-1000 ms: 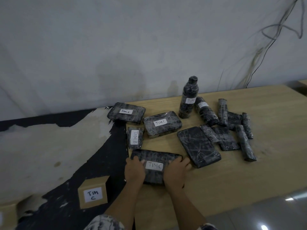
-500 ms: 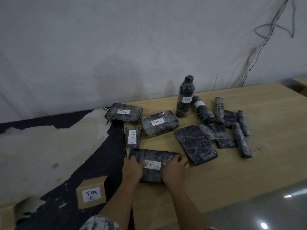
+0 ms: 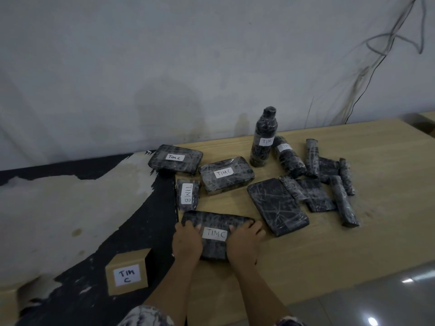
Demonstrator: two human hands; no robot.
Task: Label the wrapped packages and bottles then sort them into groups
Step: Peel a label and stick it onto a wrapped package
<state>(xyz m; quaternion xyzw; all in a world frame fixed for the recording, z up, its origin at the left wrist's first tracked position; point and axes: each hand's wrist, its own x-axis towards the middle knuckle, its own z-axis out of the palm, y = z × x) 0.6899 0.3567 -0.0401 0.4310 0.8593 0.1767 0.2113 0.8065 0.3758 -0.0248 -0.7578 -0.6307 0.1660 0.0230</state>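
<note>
Nearest the person, the left hand (image 3: 188,241) and right hand (image 3: 243,243) sit on the two ends of the near package (image 3: 219,220), which lies flat at the left edge of the counter (image 3: 329,255). Each grip holds it: the fingers curl over its far edge and the thumbs lie beside the white label (image 3: 215,234) reading TIMC.

The step in hand looks like seating that label and then placing the package with its group. To do it well, the person should rub the thumbs outward from the label's middle, since the wrap is wrinkled and glossy and the paper corners may lift. The package should stay flat and writing-up as it moves, and be slid or lifted by both ends so it does not twist.

Down to the left, off the counter, stands a cardboard box (image 3: 127,275) marked TIM C, a likely home for this group, though that is a guess. Just beyond the hands lies the small TIMB package (image 3: 187,194), which should not be swept along. Farther back are two TIMC packages (image 3: 226,175), one of them (image 3: 175,158) at the counter's corner. To the right, a flat unlabelled package (image 3: 277,205) and a heap of rolls (image 3: 329,180) await labels. Farthest, one labelled bottle (image 3: 262,142) stands upright with another bottle (image 3: 288,158) lying beside it.
</note>
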